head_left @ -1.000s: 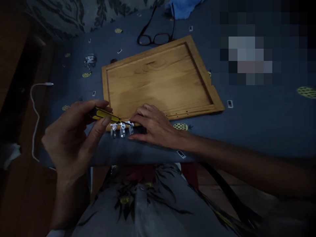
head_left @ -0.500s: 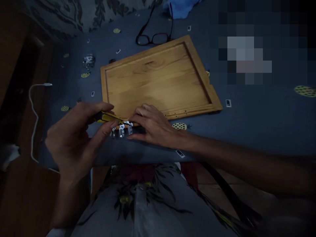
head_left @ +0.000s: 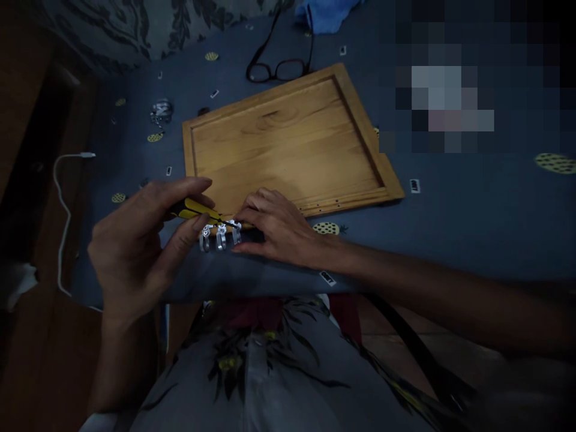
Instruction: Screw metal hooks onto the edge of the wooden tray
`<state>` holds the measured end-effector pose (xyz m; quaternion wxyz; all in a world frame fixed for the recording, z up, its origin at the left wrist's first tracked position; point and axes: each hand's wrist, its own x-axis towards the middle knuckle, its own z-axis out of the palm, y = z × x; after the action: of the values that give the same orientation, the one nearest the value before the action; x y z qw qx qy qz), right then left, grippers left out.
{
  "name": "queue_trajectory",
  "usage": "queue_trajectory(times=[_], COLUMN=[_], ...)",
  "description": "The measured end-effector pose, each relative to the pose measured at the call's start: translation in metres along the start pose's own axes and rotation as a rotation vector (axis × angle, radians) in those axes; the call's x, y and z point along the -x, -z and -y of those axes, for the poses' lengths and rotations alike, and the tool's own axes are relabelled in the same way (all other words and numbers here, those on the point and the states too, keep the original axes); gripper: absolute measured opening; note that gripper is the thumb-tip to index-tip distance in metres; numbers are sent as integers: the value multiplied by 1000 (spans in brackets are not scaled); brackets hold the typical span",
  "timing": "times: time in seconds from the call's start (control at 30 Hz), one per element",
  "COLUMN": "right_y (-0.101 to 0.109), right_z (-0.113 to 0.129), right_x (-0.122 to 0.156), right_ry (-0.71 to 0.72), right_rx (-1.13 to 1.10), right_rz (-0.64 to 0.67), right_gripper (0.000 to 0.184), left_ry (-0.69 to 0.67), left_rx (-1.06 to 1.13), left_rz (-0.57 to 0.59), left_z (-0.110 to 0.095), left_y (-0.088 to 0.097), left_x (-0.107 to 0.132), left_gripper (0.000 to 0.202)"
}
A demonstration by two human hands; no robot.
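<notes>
My left hand (head_left: 135,246) grips a yellow and black screwdriver (head_left: 193,209) between the thumb and fingers. The tool's thin shaft slants down to the right, its tip close to a silver metal hook (head_left: 236,233). Thumb and fingertips of my right hand (head_left: 276,228) close around that same hook at the near edge of a framed wooden board (head_left: 288,144). Two more silver hooks, a middle hook (head_left: 221,237) and a left hook (head_left: 205,239), sit along this edge. Small dark holes dot the edge to the right of my right hand.
Black-framed glasses (head_left: 274,71) lie behind the board, near a blue cloth (head_left: 330,15). A small clump of metal pieces (head_left: 161,111) rests at the back left. A white cable (head_left: 63,210) runs along the left side of the patterned tablecloth (head_left: 450,234).
My left fingers have shifted on the screwdriver, showing more of its yellow handle and uncovering the left hook. My right hand stays at the same hook.
</notes>
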<state>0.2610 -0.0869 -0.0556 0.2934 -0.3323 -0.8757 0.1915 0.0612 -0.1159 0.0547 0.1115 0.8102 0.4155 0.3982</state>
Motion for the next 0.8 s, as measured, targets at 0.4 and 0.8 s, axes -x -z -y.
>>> queue_trajectory(times=[0.4, 0.8], right_y=[-1, -2], right_z=[-1, -2], right_x=[1, 0], right_ry=[10, 16], right_rx=[9, -1], right_rz=[3, -17], right_gripper=[58, 58], left_ry=[-28, -21], left_rx=[-76, 112], left_rz=[-72, -58], left_z=[-4, 2], left_y=[-5, 1], left_x=[3, 2], left_gripper=[42, 46])
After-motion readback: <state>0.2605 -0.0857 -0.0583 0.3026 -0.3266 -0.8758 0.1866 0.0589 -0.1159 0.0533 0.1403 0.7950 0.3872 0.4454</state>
